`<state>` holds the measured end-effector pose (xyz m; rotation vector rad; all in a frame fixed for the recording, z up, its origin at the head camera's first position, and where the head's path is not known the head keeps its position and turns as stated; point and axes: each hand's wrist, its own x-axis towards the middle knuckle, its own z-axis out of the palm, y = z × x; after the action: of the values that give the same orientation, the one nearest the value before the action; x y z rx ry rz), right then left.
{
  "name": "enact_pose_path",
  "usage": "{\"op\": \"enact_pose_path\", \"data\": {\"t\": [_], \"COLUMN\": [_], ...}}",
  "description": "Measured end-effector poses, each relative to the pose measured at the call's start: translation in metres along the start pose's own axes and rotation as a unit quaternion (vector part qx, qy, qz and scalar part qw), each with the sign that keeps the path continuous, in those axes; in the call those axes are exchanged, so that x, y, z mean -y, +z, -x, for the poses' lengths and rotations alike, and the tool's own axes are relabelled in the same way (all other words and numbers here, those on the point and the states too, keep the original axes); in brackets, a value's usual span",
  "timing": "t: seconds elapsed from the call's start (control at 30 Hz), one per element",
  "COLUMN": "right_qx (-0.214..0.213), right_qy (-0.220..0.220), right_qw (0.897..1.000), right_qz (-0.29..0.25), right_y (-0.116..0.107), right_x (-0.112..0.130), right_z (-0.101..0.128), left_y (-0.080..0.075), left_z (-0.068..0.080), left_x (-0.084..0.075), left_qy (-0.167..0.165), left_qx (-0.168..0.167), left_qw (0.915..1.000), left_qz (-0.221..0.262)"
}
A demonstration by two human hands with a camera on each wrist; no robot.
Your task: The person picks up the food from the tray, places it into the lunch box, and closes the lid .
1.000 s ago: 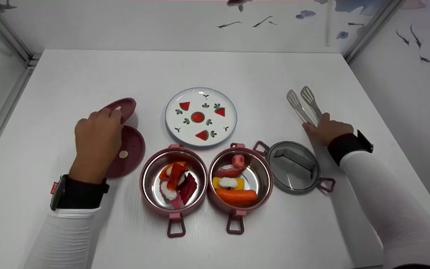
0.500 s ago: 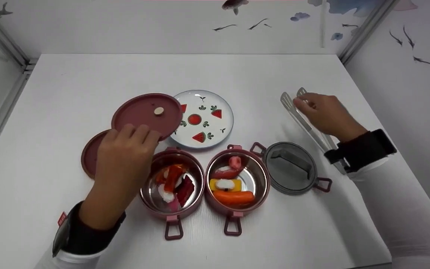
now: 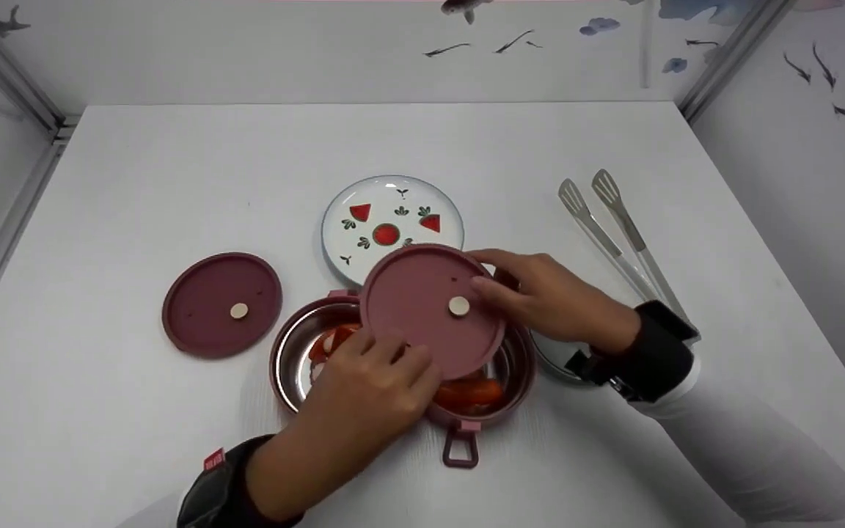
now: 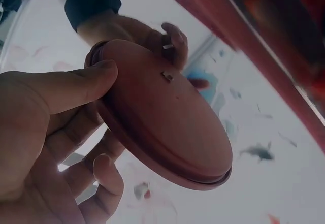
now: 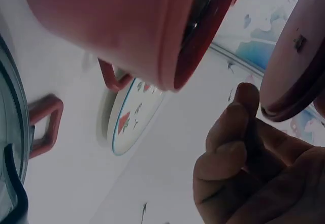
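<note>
A dark pink round lid [image 3: 415,308] with a cream knob hangs tilted above the right pot [image 3: 526,359]. My left hand [image 3: 375,389] pinches its near edge, with the thumb [image 4: 101,76] on the underside. At the lid's right edge is my right hand [image 3: 551,301], its thumb over the top near the knob. In the right wrist view its loosely bent fingers [image 5: 226,158] are beside the rim, slightly apart from it. An orange sausage-shaped piece [image 3: 470,392] shows inside the right pot. The left pot [image 3: 281,367] holds orange and white pieces, partly hidden by my left forearm.
Another dark red lid [image 3: 217,323] lies at the left. Behind the pots is a white plate [image 3: 422,194] with watermelon pictures. Metal tongs [image 3: 613,242] lie at the right. A glass lid [image 3: 558,359] is mostly hidden under my right forearm. White walls enclose the table.
My left hand has lifted the lid off the left side and carried it right, over the right pot. My right hand has left the tongs and moved left to the lid.
</note>
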<state>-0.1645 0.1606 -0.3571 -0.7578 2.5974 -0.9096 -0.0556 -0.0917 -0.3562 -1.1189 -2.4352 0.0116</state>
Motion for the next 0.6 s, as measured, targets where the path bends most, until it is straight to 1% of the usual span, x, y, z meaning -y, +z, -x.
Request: {"op": "enact_pose_path", "data": {"t": [0.07, 0.13, 0.27, 0.3, 0.37, 0.5, 0.6], "right_qx": [0.006, 0.004, -0.007, -0.009, -0.013, -0.019, -0.020], "right_qy": [0.007, 0.008, -0.003, -0.004, -0.006, -0.015, -0.016], "right_qw": [1.000, 1.000, 1.000, 1.000, 1.000, 0.999, 0.999], "right_qz": [-0.005, -0.005, 0.004, 0.007, 0.015, 0.036, 0.045], "right_y": [0.005, 0.009, 0.014, 0.014, 0.015, 0.019, 0.022], "right_x": [-0.001, -0.003, -0.010, -0.012, -0.017, -0.025, -0.031], "right_z": [0.002, 0.004, 0.011, 0.013, 0.017, 0.024, 0.028], "left_y": [0.003, 0.006, 0.011, 0.012, 0.014, 0.017, 0.018], "left_z": [-0.002, -0.003, -0.005, -0.005, -0.004, 0.000, 0.002], "left_x": [-0.006, -0.011, -0.018, -0.019, -0.020, -0.021, -0.020], "left_qy": [0.015, 0.027, 0.039, 0.043, 0.050, 0.058, 0.057], "left_qx": [0.016, 0.020, -0.001, 0.000, 0.016, 0.075, 0.096], "left_qw": [0.9997, 0.9994, 0.9992, 0.9991, 0.9985, 0.9949, 0.9930], "left_qz": [0.008, 0.009, 0.006, 0.008, 0.016, 0.035, 0.039]}}
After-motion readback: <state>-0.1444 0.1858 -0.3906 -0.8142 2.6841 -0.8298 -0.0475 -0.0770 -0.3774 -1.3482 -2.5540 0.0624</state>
